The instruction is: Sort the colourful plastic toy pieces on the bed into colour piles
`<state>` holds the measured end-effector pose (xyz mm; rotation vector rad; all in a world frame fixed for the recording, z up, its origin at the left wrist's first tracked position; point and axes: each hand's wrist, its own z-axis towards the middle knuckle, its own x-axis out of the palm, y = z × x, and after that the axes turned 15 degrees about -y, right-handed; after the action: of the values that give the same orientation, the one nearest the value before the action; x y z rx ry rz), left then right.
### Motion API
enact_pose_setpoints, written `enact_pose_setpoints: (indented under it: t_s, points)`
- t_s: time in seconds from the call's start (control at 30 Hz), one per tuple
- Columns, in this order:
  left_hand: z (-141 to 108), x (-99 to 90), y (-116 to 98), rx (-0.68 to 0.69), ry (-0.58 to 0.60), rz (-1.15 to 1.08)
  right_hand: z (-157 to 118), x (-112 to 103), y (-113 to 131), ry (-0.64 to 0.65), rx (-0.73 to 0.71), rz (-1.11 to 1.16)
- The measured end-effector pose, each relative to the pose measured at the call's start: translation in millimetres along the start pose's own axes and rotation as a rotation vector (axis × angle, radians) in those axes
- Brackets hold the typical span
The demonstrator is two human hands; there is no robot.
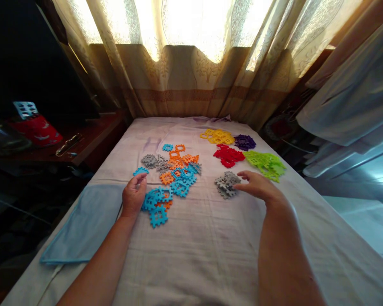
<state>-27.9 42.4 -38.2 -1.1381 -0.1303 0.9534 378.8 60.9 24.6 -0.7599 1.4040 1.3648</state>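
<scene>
My left hand [134, 194] is beside the mixed pile, its fingers loosely bent and nothing visible in them. Just beyond its fingertips lies a blue interlocking tile [140, 171]. Blue tiles [158, 216] lie to its right, some over orange ones. Farther in are orange tiles [175, 160] and grey tiles [149, 161], mixed with more blue. My right hand [257, 185] is open, thumb and fingers apart, at the right edge of a separate small heap of grey tiles [227, 185]. Its fingertips are close to that heap; whether they touch it I cannot tell.
Single-colour heaps lie at the back right: yellow [217, 136], purple [245, 142], red [229, 155] and lime green [265, 165]. A blue cloth pad [86, 225] with a cord lies left. Beyond stand a dark cabinet [92, 140] and a curtain [191, 76].
</scene>
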Motion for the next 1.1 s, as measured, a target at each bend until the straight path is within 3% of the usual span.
enact_pose_setpoints:
  t_s: [0.1, 0.2, 0.3, 0.43, 0.57, 0.83, 1.1]
  points:
    - [5, 1.1, -2, 0.037, -0.041, 0.062, 1, -3, -2, -0.079, 0.026, 0.042]
    - [25, 8.9, -5, 0.114, -0.026, 0.159, 6, 1, -7, -0.239, 0.135, 0.075]
    - [54, 23.9, -9, 0.178, 0.049, 0.326, 11, 16, -16, -0.436, 0.293, 0.157]
    - [87, 44.5, -11, 0.098, 0.182, 0.58, 12, 42, -31, -0.56, 0.505, 0.251]
    - [99, 53.8, -6, 0.045, 0.28, 0.688, 10, 56, -37, -0.611, 0.558, 0.306]
    - [105, 51.4, 4, 0.032, 0.291, 0.699, 9, 60, -35, -0.645, 0.518, 0.253]
    - [105, 62.0, -18, 0.076, 0.308, 0.855, 3, 56, -27, -0.583, 0.498, 0.194]
